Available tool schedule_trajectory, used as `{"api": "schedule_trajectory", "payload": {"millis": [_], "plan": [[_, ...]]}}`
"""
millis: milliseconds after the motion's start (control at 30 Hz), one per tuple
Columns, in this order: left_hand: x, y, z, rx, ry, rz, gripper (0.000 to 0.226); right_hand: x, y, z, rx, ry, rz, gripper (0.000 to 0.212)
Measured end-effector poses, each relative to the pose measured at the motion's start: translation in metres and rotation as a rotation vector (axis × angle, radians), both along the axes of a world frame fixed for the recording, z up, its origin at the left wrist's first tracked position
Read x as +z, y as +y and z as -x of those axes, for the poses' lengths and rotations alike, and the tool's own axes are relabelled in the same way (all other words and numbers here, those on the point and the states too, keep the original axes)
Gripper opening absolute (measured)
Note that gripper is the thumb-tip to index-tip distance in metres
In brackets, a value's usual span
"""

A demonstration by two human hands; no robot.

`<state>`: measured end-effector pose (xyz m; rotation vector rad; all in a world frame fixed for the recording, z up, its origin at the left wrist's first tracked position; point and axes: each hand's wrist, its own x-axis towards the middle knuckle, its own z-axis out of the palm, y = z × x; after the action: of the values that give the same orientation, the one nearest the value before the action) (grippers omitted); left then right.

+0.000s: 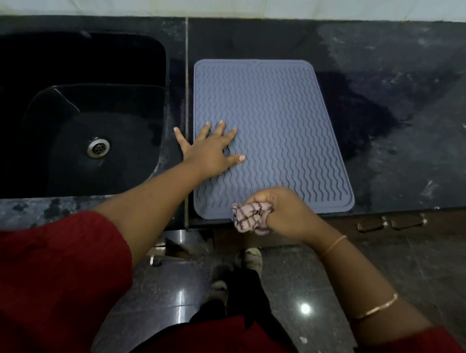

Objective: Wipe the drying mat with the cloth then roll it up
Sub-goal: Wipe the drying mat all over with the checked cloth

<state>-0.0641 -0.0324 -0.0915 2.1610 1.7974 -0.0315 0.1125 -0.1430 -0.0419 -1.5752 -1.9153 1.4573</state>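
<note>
A grey-blue drying mat (274,118) with wavy ridges lies flat on the black stone counter, its near edge at the counter's front. My left hand (209,147) rests palm down on the mat's left side, fingers spread, the little finger off the mat on the counter. My right hand (282,210) is closed around a bunched checked cloth (251,216) at the mat's near edge; the cloth sticks out to the left of the fist.
A black sink (73,110) with a metal drain (98,147) lies left of the mat. The counter (410,106) stretches to the right, with a dark wet patch beside the mat. A tiled wall runs along the back. Below are the floor and my feet.
</note>
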Motion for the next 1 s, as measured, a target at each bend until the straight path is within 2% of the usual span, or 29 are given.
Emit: {"api": "schedule_trajectory", "payload": {"millis": [100,167,267,367,433,500,567,700,800,867,1000], "plan": [[0.002,0.005,0.003,0.024,-0.082,-0.057,0.063,0.004,0.017,0.002,-0.123,0.11,-0.047,0.022],[0.003,0.007,0.01,0.047,-0.111,-0.099,0.062,0.003,0.02,0.006,-0.183,0.106,-0.082,0.019],[0.002,0.004,0.016,0.023,-0.05,-0.108,0.067,0.002,0.011,0.003,-0.093,-0.034,-0.07,0.031],[0.005,0.003,0.015,0.01,-0.028,-0.102,0.065,0.006,0.014,-0.007,-0.014,0.041,0.062,0.022],[0.009,0.009,0.014,0.01,-0.028,-0.109,0.056,0.011,0.033,-0.014,-0.124,0.13,0.055,0.01],[0.016,0.021,0.014,0.048,-0.062,-0.151,0.039,0.017,0.067,-0.019,-0.285,0.166,0.0,0.018],[0.023,0.041,0.015,0.084,-0.067,-0.193,0.034,0.025,0.107,-0.02,-0.406,0.161,-0.084,0.019],[0.043,0.099,0.017,0.016,0.056,-0.117,0.057,0.035,0.196,-0.018,-0.476,0.134,-0.26,0.015],[0.056,0.14,0.011,-0.095,0.27,-0.006,0.089,0.031,0.25,-0.013,-0.362,0.008,-0.409,0.01],[0.065,0.162,0.005,-0.162,0.43,0.065,0.111,0.026,0.279,-0.007,-0.286,-0.075,-0.467,0.015],[0.073,0.188,-0.003,-0.218,0.588,0.231,0.132,0.008,0.317,0.009,-0.124,-0.258,-0.498,0.027]]}}
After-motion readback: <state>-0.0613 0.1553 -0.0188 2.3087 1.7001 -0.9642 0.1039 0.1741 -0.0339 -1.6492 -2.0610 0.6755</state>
